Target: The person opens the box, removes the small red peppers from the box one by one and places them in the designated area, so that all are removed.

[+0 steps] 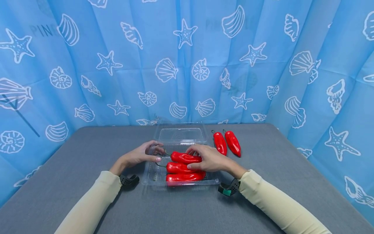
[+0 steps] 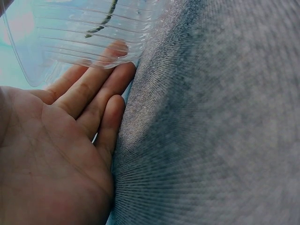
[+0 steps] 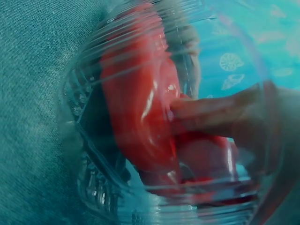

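Over grey table (image 1: pixel 96 149), before blue curtain (image 1: pixel 187 53): left fingers (image 1: pixel 154 143) extended, right fingers (image 1: pixel 193 149) pinching pepper (image 1: pixel 181 157).

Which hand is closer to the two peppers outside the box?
Right hand, over the right side of the box, near those peppers; left hand is at the opposite side.

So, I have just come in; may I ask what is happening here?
Three red peppers lie in a clear box. A person's right hand holds the farthest pepper there, while the left hand is at the box's left end. Two more peppers lie on the table, to the right of the box, and the lid is open at the back.
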The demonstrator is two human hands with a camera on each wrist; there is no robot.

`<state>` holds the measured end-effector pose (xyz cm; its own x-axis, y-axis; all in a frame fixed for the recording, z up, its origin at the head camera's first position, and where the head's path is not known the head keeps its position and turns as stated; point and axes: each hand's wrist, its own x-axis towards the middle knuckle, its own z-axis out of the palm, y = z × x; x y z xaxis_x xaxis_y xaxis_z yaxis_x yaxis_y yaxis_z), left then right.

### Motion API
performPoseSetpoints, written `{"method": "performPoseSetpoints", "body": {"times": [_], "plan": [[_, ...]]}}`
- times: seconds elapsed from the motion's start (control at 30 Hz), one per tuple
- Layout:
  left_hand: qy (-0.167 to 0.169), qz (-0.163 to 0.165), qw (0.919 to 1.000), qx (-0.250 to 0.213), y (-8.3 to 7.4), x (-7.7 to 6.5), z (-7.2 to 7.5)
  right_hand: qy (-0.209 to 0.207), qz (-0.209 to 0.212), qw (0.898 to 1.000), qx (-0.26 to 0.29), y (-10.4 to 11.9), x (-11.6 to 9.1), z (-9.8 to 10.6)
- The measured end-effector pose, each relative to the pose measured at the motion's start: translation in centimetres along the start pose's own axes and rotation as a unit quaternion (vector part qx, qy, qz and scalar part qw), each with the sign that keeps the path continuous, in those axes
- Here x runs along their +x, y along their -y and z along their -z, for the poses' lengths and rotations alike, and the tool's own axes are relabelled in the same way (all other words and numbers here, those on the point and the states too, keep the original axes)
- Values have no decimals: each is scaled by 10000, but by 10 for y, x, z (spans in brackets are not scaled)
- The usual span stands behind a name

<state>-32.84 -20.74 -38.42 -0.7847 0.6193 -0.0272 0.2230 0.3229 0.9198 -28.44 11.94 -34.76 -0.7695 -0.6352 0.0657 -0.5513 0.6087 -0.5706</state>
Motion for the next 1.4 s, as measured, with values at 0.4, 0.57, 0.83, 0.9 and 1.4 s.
{"method": "performPoseSetpoints", "body": {"times": [0.4,0.57,0.83,0.9,1.4], "plan": [[122,4,9999,-57,-1,0,0,-69,60,9997,219,1,-1,0],[133,-15,9999,-68,-1,0,0,-56,95,9998,154,1,-1,0],[128,-24,9999,-69,-1,0,0,-192,68,9998,56,2,-1,2],[126,-34,9999,-71,-1,-1,0,-240,48,9996,126,2,-2,3],[171,-72,9997,-168,-1,-2,1,-519,5,9972,533,7,-6,15]]}}
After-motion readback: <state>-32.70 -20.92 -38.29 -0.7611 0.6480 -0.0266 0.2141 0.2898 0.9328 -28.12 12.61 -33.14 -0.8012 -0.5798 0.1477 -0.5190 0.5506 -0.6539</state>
